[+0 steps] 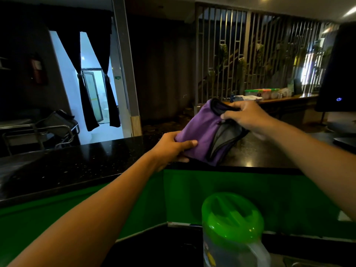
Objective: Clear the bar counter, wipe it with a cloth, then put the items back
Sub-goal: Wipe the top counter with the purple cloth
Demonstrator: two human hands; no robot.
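Observation:
A folded purple cloth (200,132) with a grey inner side and black edging is held just above the black speckled bar counter (81,166). My left hand (173,147) grips its near lower corner, thumb on top. My right hand (244,114) pinches its far upper edge near the black trim. The cloth's lower fold touches or nearly touches the counter top.
A clear plastic jar with a green lid (233,218) stands close below, on the lower work surface. A dark monitor (339,74) with a blue power light stands at the right. Several containers (262,93) sit on a far counter. A green panel (231,191) fronts the bar.

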